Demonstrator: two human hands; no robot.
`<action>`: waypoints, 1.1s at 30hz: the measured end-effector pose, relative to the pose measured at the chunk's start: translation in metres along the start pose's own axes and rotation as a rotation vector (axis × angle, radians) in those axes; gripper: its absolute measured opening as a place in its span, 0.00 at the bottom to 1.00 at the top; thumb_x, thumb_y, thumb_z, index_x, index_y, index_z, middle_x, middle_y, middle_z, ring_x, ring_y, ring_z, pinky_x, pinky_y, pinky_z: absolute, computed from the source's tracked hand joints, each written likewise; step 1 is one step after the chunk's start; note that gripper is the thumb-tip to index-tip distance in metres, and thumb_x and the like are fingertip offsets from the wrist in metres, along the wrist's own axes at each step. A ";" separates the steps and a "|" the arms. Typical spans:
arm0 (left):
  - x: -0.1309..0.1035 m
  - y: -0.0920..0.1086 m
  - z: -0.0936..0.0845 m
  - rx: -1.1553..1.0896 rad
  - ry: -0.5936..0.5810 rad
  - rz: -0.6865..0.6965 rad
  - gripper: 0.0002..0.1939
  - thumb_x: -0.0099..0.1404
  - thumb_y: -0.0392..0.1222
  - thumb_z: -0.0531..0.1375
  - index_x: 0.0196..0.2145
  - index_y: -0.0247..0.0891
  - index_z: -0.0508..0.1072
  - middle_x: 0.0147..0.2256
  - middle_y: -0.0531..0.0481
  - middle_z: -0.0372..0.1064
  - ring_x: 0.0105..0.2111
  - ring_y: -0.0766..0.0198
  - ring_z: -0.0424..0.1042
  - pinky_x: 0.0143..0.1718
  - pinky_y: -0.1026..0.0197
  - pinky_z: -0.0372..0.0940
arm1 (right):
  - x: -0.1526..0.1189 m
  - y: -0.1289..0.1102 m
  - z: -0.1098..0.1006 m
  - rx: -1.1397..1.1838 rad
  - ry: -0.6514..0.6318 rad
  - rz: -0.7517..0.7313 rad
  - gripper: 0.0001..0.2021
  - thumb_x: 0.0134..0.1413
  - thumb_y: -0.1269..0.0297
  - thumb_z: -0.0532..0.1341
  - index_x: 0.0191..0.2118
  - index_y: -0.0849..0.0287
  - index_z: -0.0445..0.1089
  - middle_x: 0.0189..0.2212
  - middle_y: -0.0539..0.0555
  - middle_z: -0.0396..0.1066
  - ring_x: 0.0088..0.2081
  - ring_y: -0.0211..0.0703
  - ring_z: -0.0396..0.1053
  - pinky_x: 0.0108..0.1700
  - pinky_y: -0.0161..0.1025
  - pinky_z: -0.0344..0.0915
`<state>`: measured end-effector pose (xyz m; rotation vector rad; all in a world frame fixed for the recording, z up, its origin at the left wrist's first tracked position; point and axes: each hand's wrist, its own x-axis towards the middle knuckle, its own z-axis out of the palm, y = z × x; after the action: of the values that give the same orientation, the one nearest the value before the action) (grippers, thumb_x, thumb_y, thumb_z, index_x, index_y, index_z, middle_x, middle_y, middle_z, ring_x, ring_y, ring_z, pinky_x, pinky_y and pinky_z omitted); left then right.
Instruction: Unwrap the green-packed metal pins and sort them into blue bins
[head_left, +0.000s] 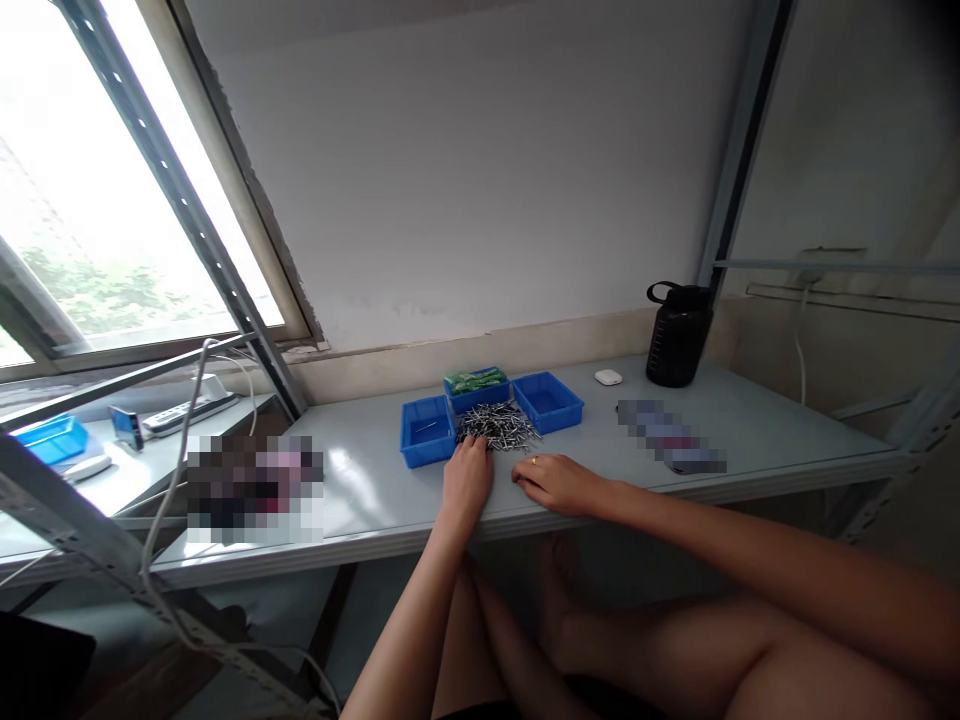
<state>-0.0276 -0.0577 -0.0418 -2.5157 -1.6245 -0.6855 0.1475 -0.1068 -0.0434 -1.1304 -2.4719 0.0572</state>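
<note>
A loose pile of thin silver and dark metal pieces, like nails or rivets (pixel 499 426), lies on the grey table. My left hand (pixel 469 478) reaches its near left edge, fingers bent and close together with the tips on the pieces. What those fingertips hold is too small to make out. Just right of it, my right hand (pixel 559 484) rests near the table's front edge, a ring on one finger. Its fingers are curled together, and anything between them is hidden. Beside the pile on the left, a blue tray (pixel 427 460) contains a few thin pieces.
Behind the pile, a blue tray (pixel 480 397) holds green packets (pixel 476 380). Another blue tray (pixel 547 420) sits at right. Farther right are a white case (pixel 608 377), a black bottle (pixel 679 340) and a blurred item (pixel 671 437). A metal shelf post (pixel 187 200) and cable (pixel 169 500) stand left.
</note>
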 end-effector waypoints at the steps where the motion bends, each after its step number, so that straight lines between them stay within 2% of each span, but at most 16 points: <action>1: 0.000 0.000 0.000 -0.006 -0.003 -0.005 0.13 0.65 0.34 0.47 0.43 0.38 0.68 0.41 0.43 0.67 0.43 0.57 0.66 0.39 0.61 0.59 | 0.000 0.000 0.000 0.002 -0.002 0.000 0.10 0.57 0.70 0.50 0.39 0.59 0.67 0.34 0.56 0.71 0.35 0.44 0.67 0.37 0.37 0.59; 20: -0.002 0.000 -0.002 -0.072 0.042 0.040 0.13 0.65 0.33 0.48 0.44 0.39 0.67 0.41 0.45 0.67 0.43 0.58 0.67 0.38 0.61 0.60 | 0.001 -0.002 -0.001 -0.014 -0.031 0.019 0.09 0.57 0.70 0.50 0.39 0.59 0.66 0.34 0.55 0.71 0.35 0.43 0.67 0.36 0.36 0.57; 33: 0.001 -0.003 0.000 -0.184 0.072 0.116 0.14 0.65 0.33 0.47 0.45 0.38 0.68 0.41 0.46 0.67 0.43 0.59 0.67 0.43 0.61 0.62 | 0.017 0.003 0.006 -0.067 -0.038 0.068 0.08 0.58 0.67 0.50 0.38 0.57 0.65 0.34 0.53 0.73 0.35 0.44 0.68 0.32 0.36 0.52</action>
<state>-0.0304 -0.0553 -0.0416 -2.6496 -1.4400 -0.9394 0.1373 -0.0916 -0.0431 -1.2523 -2.4858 0.0156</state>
